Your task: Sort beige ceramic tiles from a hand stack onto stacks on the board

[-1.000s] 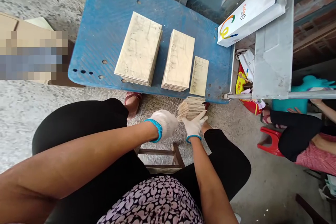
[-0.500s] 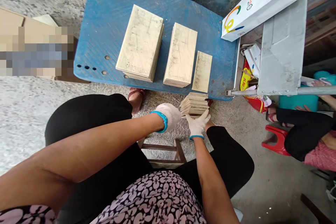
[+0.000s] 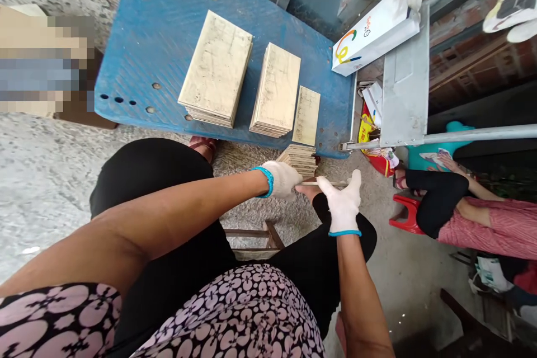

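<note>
Both my hands wear white gloves with blue cuffs. Between them, seen nearly edge-on, is a thin pale board point(image 3: 311, 183). My left hand point(image 3: 283, 180) is closed around its left end. My right hand point(image 3: 343, 201) holds the right part, its thumb and fingers spread along the edge; the fingers' far side is hidden. Just beyond my hands, a fanned stack of similar boards point(image 3: 301, 160) stands below the table's near edge. On the blue table point(image 3: 138, 39) lie a large stack of boards point(image 3: 218, 67), a medium stack point(image 3: 277, 86) and a small board or low pile point(image 3: 306, 114).
A white paper bag point(image 3: 356, 45) stands at the table's right end beside a grey metal panel point(image 3: 406, 84). A cardboard box point(image 3: 84, 114) sits at the left. To the right, another person in a pink top point(image 3: 486, 224) is near a red stool point(image 3: 406, 213). Wooden stool legs point(image 3: 272, 235) show below my hands.
My right hand has moved right and slightly nearer, off the fanned stack. A single thin board now spans both hands, apart from the stack. The camera view has shifted.
</note>
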Demonstrator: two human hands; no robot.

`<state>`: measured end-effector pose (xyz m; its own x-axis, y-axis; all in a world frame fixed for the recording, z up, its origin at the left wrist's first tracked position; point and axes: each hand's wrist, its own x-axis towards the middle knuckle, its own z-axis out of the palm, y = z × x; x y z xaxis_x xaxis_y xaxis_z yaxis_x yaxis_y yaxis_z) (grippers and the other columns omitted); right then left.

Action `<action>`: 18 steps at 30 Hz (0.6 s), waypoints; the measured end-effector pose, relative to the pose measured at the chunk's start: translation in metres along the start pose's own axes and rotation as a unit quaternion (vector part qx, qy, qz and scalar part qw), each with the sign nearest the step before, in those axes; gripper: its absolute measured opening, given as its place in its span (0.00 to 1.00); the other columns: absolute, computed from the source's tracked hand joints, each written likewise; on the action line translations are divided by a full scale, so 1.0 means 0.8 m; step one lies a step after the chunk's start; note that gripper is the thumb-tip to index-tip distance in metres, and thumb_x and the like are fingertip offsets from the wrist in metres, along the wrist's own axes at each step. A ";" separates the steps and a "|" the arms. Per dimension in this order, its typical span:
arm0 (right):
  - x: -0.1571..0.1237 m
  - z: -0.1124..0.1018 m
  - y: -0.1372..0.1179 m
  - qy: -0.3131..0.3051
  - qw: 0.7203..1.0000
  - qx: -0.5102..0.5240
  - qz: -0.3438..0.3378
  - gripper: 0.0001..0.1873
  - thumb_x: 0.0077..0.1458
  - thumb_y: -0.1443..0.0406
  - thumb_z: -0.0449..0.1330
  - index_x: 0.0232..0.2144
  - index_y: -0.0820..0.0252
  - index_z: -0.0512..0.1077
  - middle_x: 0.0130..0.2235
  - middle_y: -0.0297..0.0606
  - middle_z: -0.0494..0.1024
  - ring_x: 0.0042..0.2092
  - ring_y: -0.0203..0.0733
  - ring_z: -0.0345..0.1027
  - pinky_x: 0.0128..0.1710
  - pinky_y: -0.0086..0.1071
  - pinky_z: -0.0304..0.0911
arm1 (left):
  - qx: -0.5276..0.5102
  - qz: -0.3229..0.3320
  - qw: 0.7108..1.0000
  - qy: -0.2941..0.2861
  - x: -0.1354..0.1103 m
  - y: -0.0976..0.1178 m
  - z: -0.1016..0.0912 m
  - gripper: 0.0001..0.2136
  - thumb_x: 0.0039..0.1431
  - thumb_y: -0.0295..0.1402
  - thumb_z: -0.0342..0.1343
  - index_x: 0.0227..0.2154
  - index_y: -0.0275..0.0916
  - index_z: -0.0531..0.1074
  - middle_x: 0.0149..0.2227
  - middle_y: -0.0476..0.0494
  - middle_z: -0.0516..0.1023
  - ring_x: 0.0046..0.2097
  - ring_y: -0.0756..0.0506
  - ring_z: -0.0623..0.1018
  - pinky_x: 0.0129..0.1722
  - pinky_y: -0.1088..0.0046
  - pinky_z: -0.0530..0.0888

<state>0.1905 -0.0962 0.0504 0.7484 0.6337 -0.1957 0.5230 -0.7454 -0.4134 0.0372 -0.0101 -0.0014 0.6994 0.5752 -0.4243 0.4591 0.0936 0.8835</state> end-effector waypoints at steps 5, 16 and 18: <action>0.016 -0.030 -0.037 0.004 0.999 0.004 -0.033 0.62 0.37 0.46 0.69 0.67 0.68 0.51 0.60 0.55 0.64 0.60 0.59 0.60 0.58 0.44 0.58 | 0.073 0.083 0.994 -0.006 0.006 0.016 -0.010 0.14 0.45 0.32 0.62 0.11 0.40 0.65 0.16 0.45 0.62 0.32 0.34 0.76 0.45 0.55 0.69; 0.005 0.011 -0.022 -0.079 0.990 0.086 -0.082 0.65 0.39 0.46 0.68 0.69 0.63 0.40 0.66 0.55 0.53 0.66 0.54 0.51 0.64 0.46 0.52 | -0.271 -0.089 0.958 0.031 0.007 0.010 -0.057 0.05 0.51 0.30 0.57 0.27 0.34 0.74 0.25 0.45 0.76 0.26 0.48 0.74 0.26 0.75 0.68; -0.005 0.026 -0.024 -0.115 0.989 0.030 -0.091 0.67 0.37 0.47 0.69 0.69 0.65 0.40 0.67 0.56 0.51 0.67 0.57 0.49 0.64 0.47 0.50 | -0.339 -0.079 0.937 0.032 0.007 0.006 -0.059 0.05 0.51 0.30 0.57 0.28 0.33 0.74 0.28 0.43 0.78 0.27 0.47 0.76 0.27 0.74 0.71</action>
<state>0.1689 -0.0802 0.0404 0.5292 0.7910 -0.3070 0.6093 -0.6060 -0.5114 0.0171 0.0321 0.0103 0.6078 0.5562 -0.5668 0.0860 0.6635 0.7432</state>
